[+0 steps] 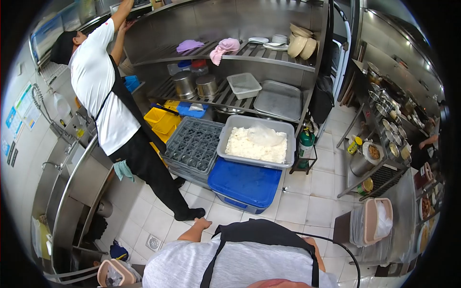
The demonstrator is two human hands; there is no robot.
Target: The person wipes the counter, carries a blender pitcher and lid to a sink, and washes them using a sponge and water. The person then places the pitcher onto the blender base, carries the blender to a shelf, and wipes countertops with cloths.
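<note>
My left hand [202,223] is low in front of me, beside my black apron [261,230]. Its fingers look curled together, and nothing shows in them. Of my right arm only a part of the forearm [314,247] shows at the apron's right edge; the hand is hidden. Ahead of me a grey tub [222,149] of white, rice-like food [249,148], partly under clear plastic, rests on a blue lidded box [244,185]. Grey glass racks [192,144] are stacked left of it.
At the left a co-worker [108,91] reaches up to a high shelf. Steel shelves [269,60] hold dishes, pots and trays. A sink counter [72,177] lines the left side. Pink-rimmed bins [378,201] and a worktable [370,158] with pans stand at the right.
</note>
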